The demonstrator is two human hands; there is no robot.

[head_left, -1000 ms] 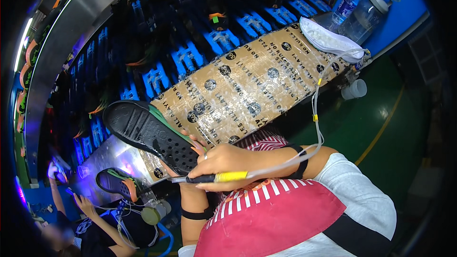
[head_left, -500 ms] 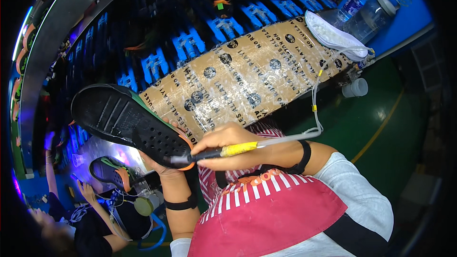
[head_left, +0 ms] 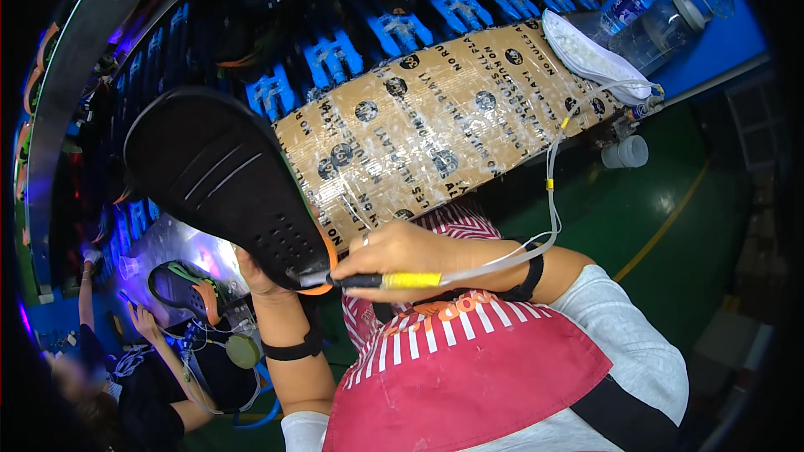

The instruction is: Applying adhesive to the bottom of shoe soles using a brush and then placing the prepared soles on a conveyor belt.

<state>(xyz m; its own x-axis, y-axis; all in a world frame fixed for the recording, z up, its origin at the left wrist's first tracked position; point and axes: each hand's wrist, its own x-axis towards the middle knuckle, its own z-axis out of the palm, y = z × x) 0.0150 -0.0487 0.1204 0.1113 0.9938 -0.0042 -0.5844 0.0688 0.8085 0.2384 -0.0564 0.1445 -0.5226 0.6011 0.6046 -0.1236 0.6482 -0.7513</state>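
Observation:
My left hand [head_left: 258, 274] is closed around the heel end of a black shoe [head_left: 213, 172], partly hidden behind it. The shoe's underside faces up, with small holes toward the heel and an orange edge around the heel. My right hand [head_left: 389, 253] grips a glue brush [head_left: 410, 280] with a black front part and yellow tape on its handle. Its pale bristles [head_left: 312, 279] touch the underside at the heel end. From the back of the brush, a clear tube [head_left: 502, 261] runs over my right forearm.
A board covered in printed brown cardboard [head_left: 419, 134] lies ahead. At its far right are a white sole-shaped piece [head_left: 574, 48] and two bottles [head_left: 632, 8]. Blue shoe holders [head_left: 335, 57] line the far side. At lower left a co-worker's hand [head_left: 146, 322] is near another shoe [head_left: 186, 289].
The shoe has tilted, its toe end rising and looking larger. Both hands have shifted slightly left, and the brush has moved left along the heel end.

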